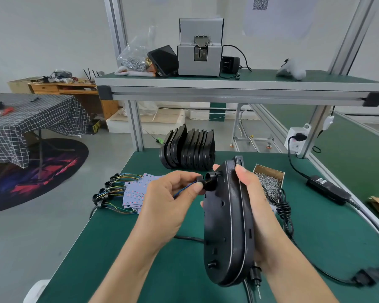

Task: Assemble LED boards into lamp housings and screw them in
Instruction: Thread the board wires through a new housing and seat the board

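Lamp housing (225, 224), centre frame: clasped on edge by the right hand (256, 215), thumb curled over its rim. Left hand (171, 197) pinches a wired grommet (200, 179) at the housing's port; threading apparently underway, no screws driven yet. Pending: LED boards (138, 191), centre left; housing stack (188, 149) above. Cardboard box (269, 178), right of the housing: loose screws.

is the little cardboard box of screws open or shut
Open: the small brown cardboard box has no lid on top, and the heap of silver screws inside shows, just behind the right hand.

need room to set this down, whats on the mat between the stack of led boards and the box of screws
Head view: both hands, left and right, holding a housing.
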